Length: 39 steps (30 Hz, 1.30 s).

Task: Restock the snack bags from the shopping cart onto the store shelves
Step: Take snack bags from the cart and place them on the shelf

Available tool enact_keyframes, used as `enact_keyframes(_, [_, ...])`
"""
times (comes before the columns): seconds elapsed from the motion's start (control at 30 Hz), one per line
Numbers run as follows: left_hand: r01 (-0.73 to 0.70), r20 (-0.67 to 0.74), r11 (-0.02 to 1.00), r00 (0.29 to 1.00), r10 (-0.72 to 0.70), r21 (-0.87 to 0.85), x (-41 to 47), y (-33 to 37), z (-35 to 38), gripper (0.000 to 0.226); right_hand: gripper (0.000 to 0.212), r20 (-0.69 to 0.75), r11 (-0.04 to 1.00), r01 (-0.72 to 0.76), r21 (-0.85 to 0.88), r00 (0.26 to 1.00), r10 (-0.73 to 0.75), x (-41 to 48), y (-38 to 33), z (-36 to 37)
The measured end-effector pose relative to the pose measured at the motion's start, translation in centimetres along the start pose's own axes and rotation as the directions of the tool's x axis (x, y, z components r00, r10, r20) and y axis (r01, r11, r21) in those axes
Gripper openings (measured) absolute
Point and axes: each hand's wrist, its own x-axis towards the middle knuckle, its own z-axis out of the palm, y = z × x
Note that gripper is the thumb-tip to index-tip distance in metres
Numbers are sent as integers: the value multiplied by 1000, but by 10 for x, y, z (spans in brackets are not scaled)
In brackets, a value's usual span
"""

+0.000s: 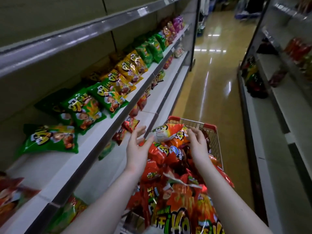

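Closest up is a heap of orange snack bags filling the shopping cart, both forearms reaching over it. Left hand is spread wide, fingers straight, right by the left end of the top bag; can't tell if it's actually touching. Right hand has its fingers curled over that bag's right end. Left of the cart, the shelf has green bags lying flat, then yellow bags further down. Shiny aisle floor beyond.
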Motion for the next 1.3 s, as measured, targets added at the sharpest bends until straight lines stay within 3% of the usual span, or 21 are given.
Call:
enact_keyframes(0.17, [217,-62,967,976,-210,133,75,-37,52,42,18,18,997,-73,13,997,73,70,26,12])
enact_keyframes(0.33, [444,-45,888,896,-442,121,127,-91,105,89,20,-9,988,-134,76,991,135,114,56,10])
enact_keyframes(0.47, [517,-133,852,853,-505,86,145,-122,129,82,16,-24,972,-207,115,977,211,128,77,5])
enact_keyframes(0.67, [501,-203,864,852,-483,51,160,-136,147,54,14,-6,947,-280,154,959,285,134,98,5])
enact_keyframes(0.93, [443,-281,891,872,-401,103,142,-127,156,46,20,-4,940,-295,170,954,300,134,106,-9])
enact_keyframes(1.1, [290,-238,954,923,-301,-81,110,-79,155,36,40,-19,912,-312,267,944,329,133,91,-19])
enact_keyframes(1.2, [185,-193,978,961,-200,-92,94,-55,154,38,55,-10,823,-377,425,907,421,135,77,-27])
enact_keyframes(1.3, [109,-171,989,977,-125,-101,86,-38,147,41,69,45,644,-393,657,872,487,130,57,-38])
